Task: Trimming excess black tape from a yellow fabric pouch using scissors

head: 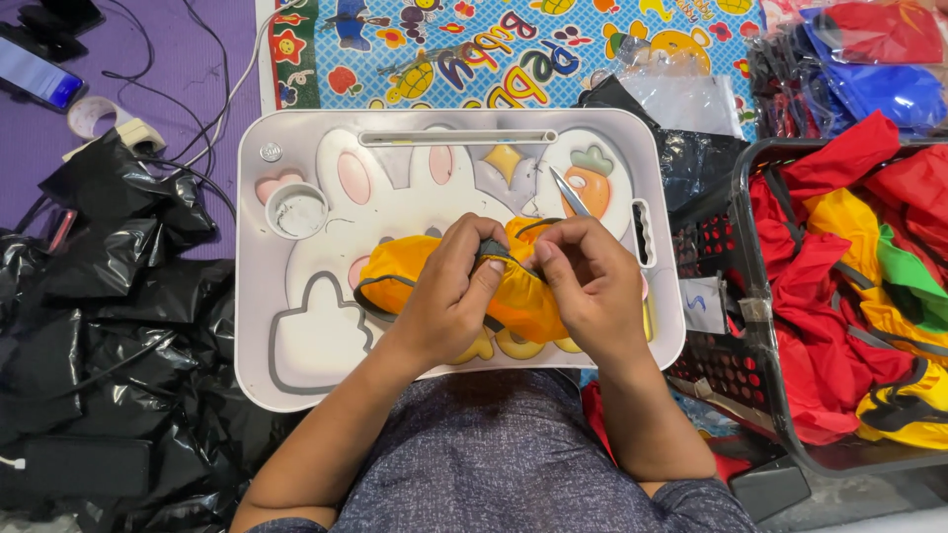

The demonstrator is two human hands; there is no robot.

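While both hands are bunched together over the middle of the little lap tray (296, 380), they're working an orange fabric piece (405, 268) with dark grey trim along its edge. The left hand (449, 296) is clenched around the trim, thumb and fingers pinching the gathered bit, and the right hand (591, 286) is pinching the same spot from the other side while also holding a thin metal blade or scissor tip (569, 191) that pokes up and away past the fingers. The fabric lies right on the tray, spreading out to the left from under the left hand. The tray itself is white with a bunny and carrot print, has a slot along its far edge and a round cup recess (296, 210) at its left. Left of the tray is a big heap of black plastic bags (109, 306), with a roll of tape (87, 114) and a phone (38, 71) on the purple mat beyond it. On the right sits a black crate (736, 286) stuffed with red, yellow and green fabric pieces (849, 296). More bagged red and blue ones (879, 69) are piled at the top right, on a colourful cartoon play mat (474, 49).
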